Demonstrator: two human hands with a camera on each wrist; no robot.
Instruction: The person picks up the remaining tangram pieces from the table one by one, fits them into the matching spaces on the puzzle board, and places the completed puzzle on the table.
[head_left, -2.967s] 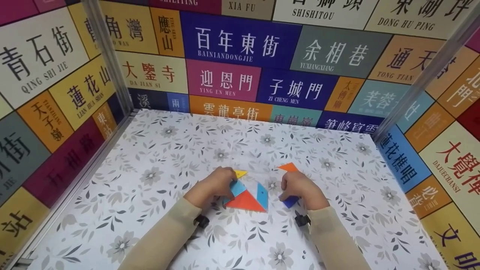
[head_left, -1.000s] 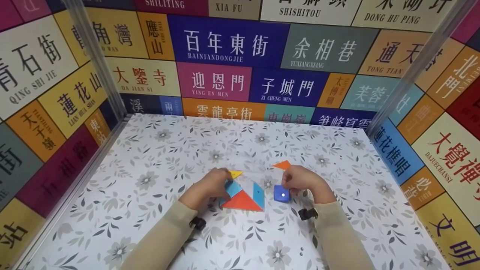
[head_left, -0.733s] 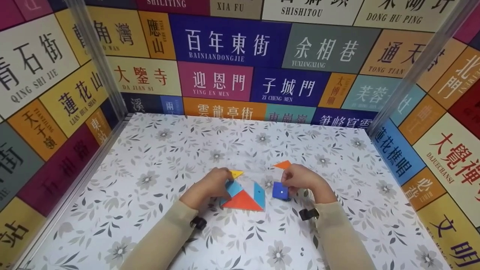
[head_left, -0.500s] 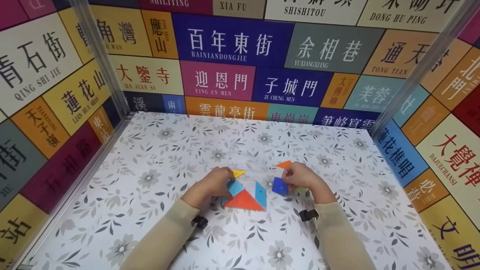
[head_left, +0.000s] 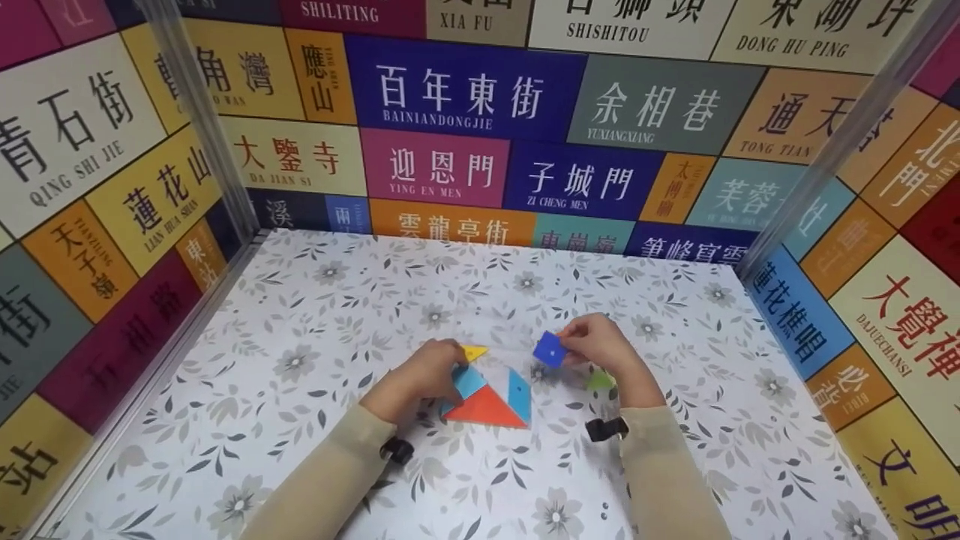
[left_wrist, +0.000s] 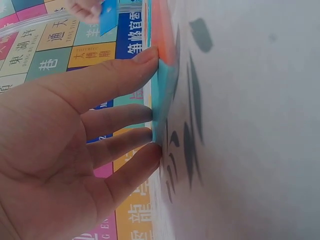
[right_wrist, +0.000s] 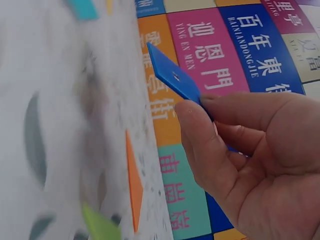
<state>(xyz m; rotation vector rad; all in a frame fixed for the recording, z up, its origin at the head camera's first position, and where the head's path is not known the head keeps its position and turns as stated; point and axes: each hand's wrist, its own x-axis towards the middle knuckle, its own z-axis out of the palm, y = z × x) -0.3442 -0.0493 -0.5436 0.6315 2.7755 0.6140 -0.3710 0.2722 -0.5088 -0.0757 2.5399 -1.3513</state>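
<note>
In the head view my right hand (head_left: 604, 346) pinches a blue square tangram piece (head_left: 551, 349) between thumb and fingertips. The right wrist view shows this blue piece (right_wrist: 175, 75) raised off the table and tilted. My left hand (head_left: 427, 371) rests at the left edge of a group of flat pieces. Its thumb and fingertips touch the edge of a light blue piece (left_wrist: 158, 95), close to a red triangle (head_left: 487, 409). A light blue parallelogram (head_left: 519, 388) lies along the red triangle's right side. Beyond the left fingertips shows a yellow triangle (head_left: 474, 352).
A green piece (head_left: 600, 380) lies partly hidden under my right wrist. An orange triangle (right_wrist: 134, 185) lies on the table near the right hand, mostly covered in the head view. The floral tablecloth (head_left: 322, 465) reaches back to panels (head_left: 465, 82) printed with place names.
My right hand has picked up the blue square and carried it away from me, over toward the orange triangle. The green piece has come into view. My left hand has stayed at the group.
</note>
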